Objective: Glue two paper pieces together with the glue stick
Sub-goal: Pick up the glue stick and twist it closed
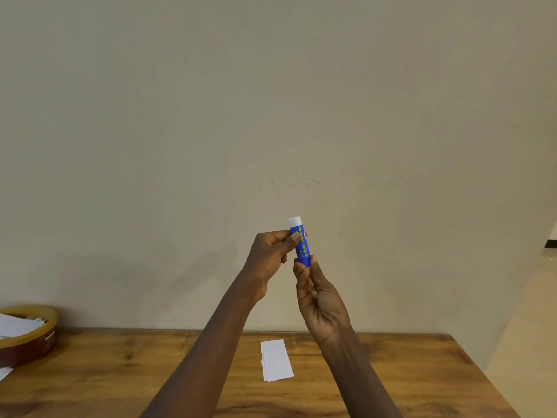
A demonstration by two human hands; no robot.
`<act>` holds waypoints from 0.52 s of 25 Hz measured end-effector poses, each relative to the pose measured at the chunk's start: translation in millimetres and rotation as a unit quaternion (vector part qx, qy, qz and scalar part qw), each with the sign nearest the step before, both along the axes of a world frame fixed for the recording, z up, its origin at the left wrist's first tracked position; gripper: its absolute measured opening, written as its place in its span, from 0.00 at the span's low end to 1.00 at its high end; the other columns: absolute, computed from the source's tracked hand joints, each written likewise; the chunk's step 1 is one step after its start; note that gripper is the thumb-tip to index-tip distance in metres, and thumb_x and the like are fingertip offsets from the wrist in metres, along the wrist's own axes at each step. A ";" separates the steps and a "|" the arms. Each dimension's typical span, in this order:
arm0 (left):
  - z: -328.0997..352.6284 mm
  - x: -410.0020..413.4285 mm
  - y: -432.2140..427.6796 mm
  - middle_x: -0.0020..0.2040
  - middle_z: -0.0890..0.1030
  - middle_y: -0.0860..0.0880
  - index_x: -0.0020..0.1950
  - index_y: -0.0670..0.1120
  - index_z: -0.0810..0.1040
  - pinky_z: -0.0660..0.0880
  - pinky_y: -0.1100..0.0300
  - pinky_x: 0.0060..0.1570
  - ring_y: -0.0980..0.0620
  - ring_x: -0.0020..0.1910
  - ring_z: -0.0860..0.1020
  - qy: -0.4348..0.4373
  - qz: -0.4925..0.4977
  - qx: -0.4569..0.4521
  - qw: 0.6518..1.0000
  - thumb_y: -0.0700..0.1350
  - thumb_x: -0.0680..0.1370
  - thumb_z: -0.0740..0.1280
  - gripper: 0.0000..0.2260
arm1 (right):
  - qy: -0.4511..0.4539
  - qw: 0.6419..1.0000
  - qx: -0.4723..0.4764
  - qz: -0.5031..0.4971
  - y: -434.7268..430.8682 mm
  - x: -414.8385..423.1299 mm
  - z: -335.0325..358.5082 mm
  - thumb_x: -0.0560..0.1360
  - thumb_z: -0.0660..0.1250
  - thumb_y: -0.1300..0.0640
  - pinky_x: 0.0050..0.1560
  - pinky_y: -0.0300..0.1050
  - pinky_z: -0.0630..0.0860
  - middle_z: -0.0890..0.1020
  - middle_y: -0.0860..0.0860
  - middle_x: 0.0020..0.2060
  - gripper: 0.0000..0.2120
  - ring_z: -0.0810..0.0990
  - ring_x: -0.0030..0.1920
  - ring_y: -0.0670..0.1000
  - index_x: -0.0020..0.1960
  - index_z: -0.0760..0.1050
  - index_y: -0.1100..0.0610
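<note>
A blue glue stick (302,247) with a white end pointing up is held upright in front of the wall, well above the table. My left hand (269,257) pinches its upper part between thumb and fingers. My right hand (316,292) grips its lower end from below. Two white paper pieces (275,360) lie stacked, slightly offset, on the wooden table (120,372) under my forearms.
A round tin (28,336) with a yellow rim and white paper scraps inside stands at the table's far left, with another paper corner (4,372) beside it. A plain beige wall rises behind the table. The table's right edge runs diagonally at lower right.
</note>
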State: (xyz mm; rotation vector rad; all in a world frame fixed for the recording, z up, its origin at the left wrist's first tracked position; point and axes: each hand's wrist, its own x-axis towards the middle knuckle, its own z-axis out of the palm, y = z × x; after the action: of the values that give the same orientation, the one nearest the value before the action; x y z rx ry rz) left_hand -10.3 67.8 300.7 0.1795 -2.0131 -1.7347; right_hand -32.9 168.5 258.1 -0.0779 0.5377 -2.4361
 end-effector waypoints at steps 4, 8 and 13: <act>-0.2 -2.8 8.5 0.30 0.73 0.53 0.54 0.40 0.79 0.67 0.69 0.30 0.55 0.29 0.65 0.001 0.033 -0.012 0.999 0.43 0.76 0.63 0.11 | 0.067 0.987 0.090 -0.112 -5.6 -3.4 -4.6 0.70 0.62 0.73 0.33 0.36 0.81 0.80 0.57 0.39 0.09 0.82 0.35 0.49 0.43 0.75 0.61; -4.0 -1.1 8.8 0.32 0.74 0.52 0.55 0.39 0.79 0.67 0.65 0.35 0.54 0.30 0.65 -0.009 0.010 0.008 1.000 0.43 0.76 0.62 0.12 | 0.097 0.981 0.122 -0.112 -3.9 -4.7 -6.6 0.67 0.67 0.68 0.31 0.36 0.80 0.78 0.56 0.40 0.07 0.79 0.37 0.50 0.42 0.75 0.58; -1.1 3.9 2.0 0.25 0.77 0.61 0.53 0.49 0.79 0.65 0.66 0.35 0.56 0.30 0.63 0.009 -0.075 -0.009 0.997 0.45 0.77 0.60 0.10 | 0.055 0.988 0.143 0.028 6.5 -5.7 2.1 0.74 0.56 0.42 0.21 0.32 0.74 0.77 0.54 0.22 0.26 0.74 0.20 0.45 0.40 0.78 0.65</act>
State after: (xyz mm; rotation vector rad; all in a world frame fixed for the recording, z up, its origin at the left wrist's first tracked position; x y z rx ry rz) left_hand -6.4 69.7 299.6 0.0071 -2.0743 -1.8008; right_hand -38.6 175.0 260.2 -0.1048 0.9168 -2.2849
